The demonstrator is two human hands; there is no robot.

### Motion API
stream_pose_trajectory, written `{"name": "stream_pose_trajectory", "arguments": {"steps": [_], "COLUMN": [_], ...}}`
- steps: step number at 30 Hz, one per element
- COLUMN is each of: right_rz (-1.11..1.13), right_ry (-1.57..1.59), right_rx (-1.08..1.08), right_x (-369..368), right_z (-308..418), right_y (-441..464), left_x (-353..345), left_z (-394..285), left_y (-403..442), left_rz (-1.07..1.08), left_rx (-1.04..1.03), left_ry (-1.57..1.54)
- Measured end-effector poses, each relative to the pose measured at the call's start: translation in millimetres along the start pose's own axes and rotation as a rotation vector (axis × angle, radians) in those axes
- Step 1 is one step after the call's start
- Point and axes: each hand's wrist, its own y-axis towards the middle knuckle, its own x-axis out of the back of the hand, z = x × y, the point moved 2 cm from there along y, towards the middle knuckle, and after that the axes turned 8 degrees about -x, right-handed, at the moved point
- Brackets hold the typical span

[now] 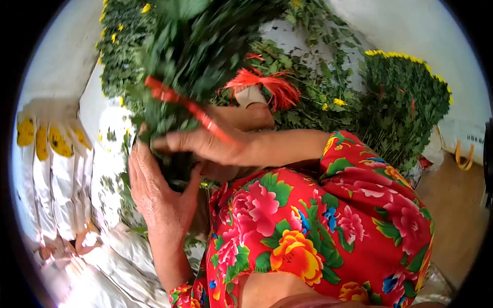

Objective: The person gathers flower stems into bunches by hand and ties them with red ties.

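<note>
A large leafy bunch of chrysanthemum stems (205, 46), smeared by motion, rises in front of me at the top. My left hand (159, 190) curves round its lower end, thumb apart from the fingers, with leaves between. My right hand (205, 143) reaches across from the right, its fingers closed against the same stems beside the left fingertips. A blurred red tie strip (190, 105) runs diagonally from the bunch down over the back of my right hand. Whether fingers pinch the strip is hidden. Behind the right wrist lies a bundle of red strips (264, 87).
Yellow-flowered chrysanthemums (405, 97) are stacked at the right, with another pile (123, 46) at the upper left. White-wrapped bunches (54, 179) stand at the left; more white wrapping (128, 262) lies below. Loose leafy stems (318, 102) cover the surface behind my right arm.
</note>
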Motion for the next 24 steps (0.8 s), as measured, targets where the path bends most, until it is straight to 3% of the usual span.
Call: {"name": "stream_pose_trajectory", "arguments": {"steps": [1, 2, 3, 4, 5, 7, 10, 13, 17, 19, 20, 21, 22, 24], "right_rz": [-0.156, -0.163, -0.274, -0.355, -0.434, -1.139, -1.281, -1.56, -1.637, -1.599, -1.483, -1.702, -1.782, -1.826], "right_ry": [-0.074, 0.112, -0.023, 0.007, -0.183, -0.434, -0.935, -1.301, -1.472, -1.351, -1.306, -1.271, -1.141, -1.019], "right_rx": [0.198, 0.188, 0.316, 0.076, 0.16, 0.278, 0.432, 0.264, -0.239, -0.411, -0.362, -0.436, -0.556, -0.577], "right_x": [11, 15, 46, 78, 116, 91, 192, 269, 354, 370, 388, 423, 424, 436], "right_z": [25, 59, 75, 108, 142, 233, 332, 398, 362, 298, 264, 228, 204, 173], "right_y": [0, -4, -3, -11, -21, -63, -152, -252, -333, -337, -339, -348, -336, -331], "left_x": [9, 25, 30, 31, 31, 22, 7, -4, -37, -51, -53, -56, -55, -45], "left_z": [-12, -19, -26, -23, -16, 7, 62, 103, 174, 186, 186, 196, 200, 203], "left_y": [12, 29, 36, 36, 34, 27, 11, -10, -46, -60, -62, -68, -70, -69], "left_rz": [-0.012, -0.011, -0.009, -0.04, -0.077, -0.091, 0.012, 0.098, 0.181, 0.233, 0.277, 0.338, 0.367, 0.386], "left_rx": [-0.049, -0.111, -0.176, -0.182, -0.207, -0.12, 0.036, 0.252, 0.352, 0.404, 0.415, 0.394, 0.388, 0.384], "left_ry": [-0.028, -0.007, 0.023, -0.102, -0.133, -0.159, -0.081, -0.13, 0.015, 0.0, -0.004, 0.036, 0.053, 0.072]}}
